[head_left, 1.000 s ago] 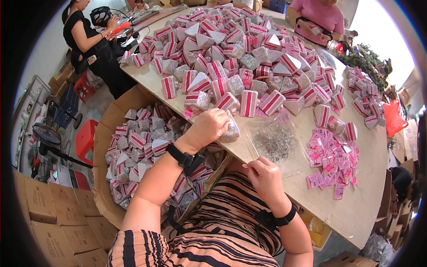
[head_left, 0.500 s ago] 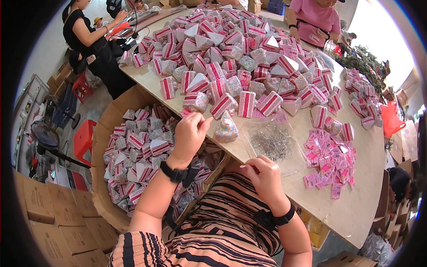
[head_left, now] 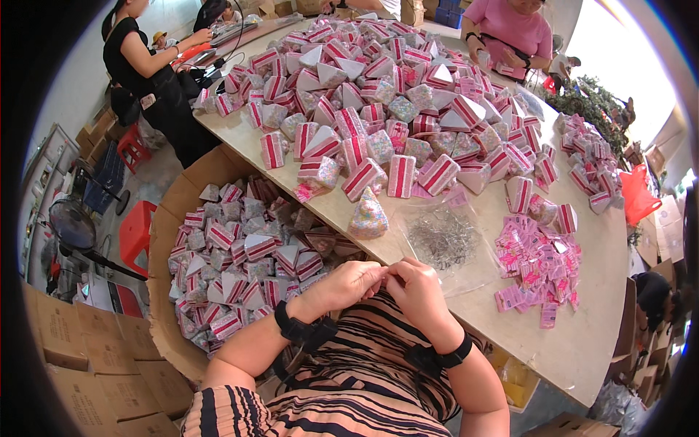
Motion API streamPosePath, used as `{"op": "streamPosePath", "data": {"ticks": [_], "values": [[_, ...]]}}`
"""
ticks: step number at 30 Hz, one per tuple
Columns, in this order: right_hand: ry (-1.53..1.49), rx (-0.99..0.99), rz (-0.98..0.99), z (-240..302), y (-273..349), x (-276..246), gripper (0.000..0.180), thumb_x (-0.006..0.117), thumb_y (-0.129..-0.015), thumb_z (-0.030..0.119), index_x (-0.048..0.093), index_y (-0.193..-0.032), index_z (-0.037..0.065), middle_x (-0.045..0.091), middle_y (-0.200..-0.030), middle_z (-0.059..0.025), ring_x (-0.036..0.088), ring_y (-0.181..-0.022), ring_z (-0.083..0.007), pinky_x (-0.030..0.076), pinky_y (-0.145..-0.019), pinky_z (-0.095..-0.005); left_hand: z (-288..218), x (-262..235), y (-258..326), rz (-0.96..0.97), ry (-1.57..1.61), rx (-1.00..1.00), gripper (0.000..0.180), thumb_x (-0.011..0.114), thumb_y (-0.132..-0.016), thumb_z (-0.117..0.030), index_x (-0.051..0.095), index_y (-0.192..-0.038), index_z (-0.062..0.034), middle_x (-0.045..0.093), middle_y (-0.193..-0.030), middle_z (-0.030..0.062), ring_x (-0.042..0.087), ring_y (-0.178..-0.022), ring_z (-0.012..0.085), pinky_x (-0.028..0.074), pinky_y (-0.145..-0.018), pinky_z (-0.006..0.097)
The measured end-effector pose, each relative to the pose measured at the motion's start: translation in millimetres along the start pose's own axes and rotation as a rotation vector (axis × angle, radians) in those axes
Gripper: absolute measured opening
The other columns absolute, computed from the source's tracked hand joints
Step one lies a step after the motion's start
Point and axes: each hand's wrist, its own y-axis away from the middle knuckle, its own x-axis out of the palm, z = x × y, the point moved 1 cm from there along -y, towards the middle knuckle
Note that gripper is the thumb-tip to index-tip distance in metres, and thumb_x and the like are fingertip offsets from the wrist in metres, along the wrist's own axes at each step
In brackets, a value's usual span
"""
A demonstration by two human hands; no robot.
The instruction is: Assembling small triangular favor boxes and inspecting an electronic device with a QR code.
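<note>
Speckled wedge (head_left: pixel 368 216): located near the table's front edge, standing point-up, just beyond the hands and touched by neither. Left hand (head_left: pixel 348 284) and right hand (head_left: pixel 419 290): I have them meeting at the fingertips in front of the table edge, fingers drawn in; I cannot tell whether either grip is closed on anything.

Clear plastic sheet or bag (head_left: pixel 473 273): lies flat to the right of the wedge and carries a loose tangle of thin metal pins (head_left: pixel 442 238). I cannot tell whether it is open. Pink cards (head_left: pixel 537 262) lie in a heap to its right.

Large open carton (head_left: pixel 162 306): stands left of the table; contents are many pink-striped wedges (head_left: pixel 247 251), jumbled. A larger pile of similar wedges (head_left: pixel 408 109) covers the far part of the table (head_left: pixel 582 320).

Red plastic bag (head_left: pixel 638 195): hangs beyond the right edge; I cannot determine its contents. Stacked brown cartons (head_left: pixel 73 335): lower left.
</note>
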Motion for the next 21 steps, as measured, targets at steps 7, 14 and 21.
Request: {"op": "streamPosePath", "data": {"ticks": [7, 14, 21], "values": [[0.048, -0.029, 0.033, -4.5, 7.2, -0.9, 0.006, 0.063, -0.078, 0.004, 0.065, -0.082, 0.000, 0.062, -0.078, -0.0158, 0.061, -0.073, -0.0359, 0.051, -0.066, -0.0413, -4.8, 8.2, -1.0, -0.028, -0.014, -0.020, 0.038, 0.037, -0.099, -0.023, 0.050, -0.070, -0.0023, 0.050, -0.061, 0.0025, 0.048, -0.056, 0.0099, 0.041, -0.053, 0.026], [0.439, -0.291, -0.033, -3.3, 18.3, 7.5, 0.017, 0.064, -0.077, 0.004, 0.063, -0.094, 0.005, 0.056, -0.080, -0.0098, 0.060, -0.071, -0.0272, 0.050, -0.061, -0.0372, -0.5, 11.5, -3.5, -0.039, 0.259, -0.168, 0.038, 0.041, -0.097, -0.022, 0.050, -0.065, -0.0038, 0.048, -0.058, 0.0024, 0.046, -0.051, 0.0103, 0.039, -0.047, 0.026], [0.800, -0.522, 0.005, 4.6, 14.9, 5.4, 0.015, 0.057, -0.078, 0.013, 0.058, -0.090, 0.004, 0.049, -0.082, -0.0067, 0.055, -0.075, -0.0207, 0.048, -0.062, -0.0305, -1.0, 7.2, -4.8, 0.031, 0.870, -0.407, 0.035, 0.045, -0.094, -0.019, 0.045, -0.061, -0.0084, 0.042, -0.055, 0.0015, 0.041, -0.046, 0.0134, 0.035, -0.044, 0.027]]}}
